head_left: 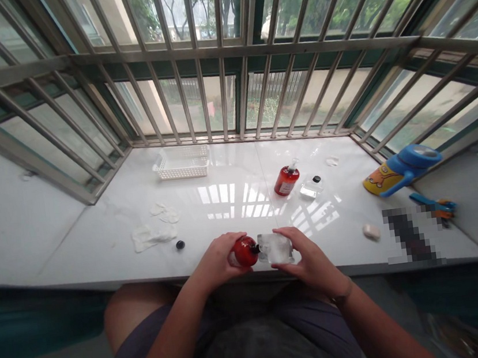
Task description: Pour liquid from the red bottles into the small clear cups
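Near the counter's front edge, my left hand point(225, 260) is wrapped round a red pump bottle point(245, 251) with a black nozzle. Across from it, my right hand point(301, 251) grips a clear bottle point(277, 248) lying on its side, its neck meeting the nozzle of the red bottle. Whether liquid passes between them is too small to tell. A small black cap point(180, 245) rests on the counter to the left of my hands. Farther back stand a second red bottle point(287, 180) with a clear pump and a small clear bottle point(311, 188) with a black cap.
A white perforated basket point(183, 171) sits at the back left, with crumpled tissues point(154, 236) in front of it. On the right are a blue and yellow tumbler point(399, 171), a pale soap-like piece point(371, 232) and a blue-orange tool point(436, 206). Metal bars point(224, 99) enclose the white counter point(234, 214).
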Tool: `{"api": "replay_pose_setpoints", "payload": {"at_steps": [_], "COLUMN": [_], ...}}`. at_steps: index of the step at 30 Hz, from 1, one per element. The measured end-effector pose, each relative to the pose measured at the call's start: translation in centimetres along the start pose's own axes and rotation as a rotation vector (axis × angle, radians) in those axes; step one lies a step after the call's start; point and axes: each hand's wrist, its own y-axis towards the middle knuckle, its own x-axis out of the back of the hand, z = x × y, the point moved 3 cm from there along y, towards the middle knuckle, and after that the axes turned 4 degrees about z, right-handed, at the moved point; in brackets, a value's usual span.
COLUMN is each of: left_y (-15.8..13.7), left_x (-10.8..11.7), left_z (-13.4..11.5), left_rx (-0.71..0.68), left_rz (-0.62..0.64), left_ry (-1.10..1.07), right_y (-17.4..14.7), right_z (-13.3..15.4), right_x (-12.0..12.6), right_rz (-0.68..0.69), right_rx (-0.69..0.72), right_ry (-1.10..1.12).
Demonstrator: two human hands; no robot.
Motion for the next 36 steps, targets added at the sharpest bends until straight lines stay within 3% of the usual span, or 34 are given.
{"api": "replay_pose_setpoints", "payload": {"at_steps": [14, 36], "left_y": [0.3, 0.4], "left_x": [0.2, 0.5], "left_z": [0.0, -0.1], "left_rx": [-0.009, 0.007], "left_rz": [0.036, 0.006], "left_ry": [-0.01, -0.062], "right_y": [1.3, 2.4], "right_z": [1.0, 3.4], "right_x": [1.6, 2.7], "right_rz": [0.127, 0.126], "right_rx": [0.038, 0.068], "right_ry": [-0.065, -0.166]}}
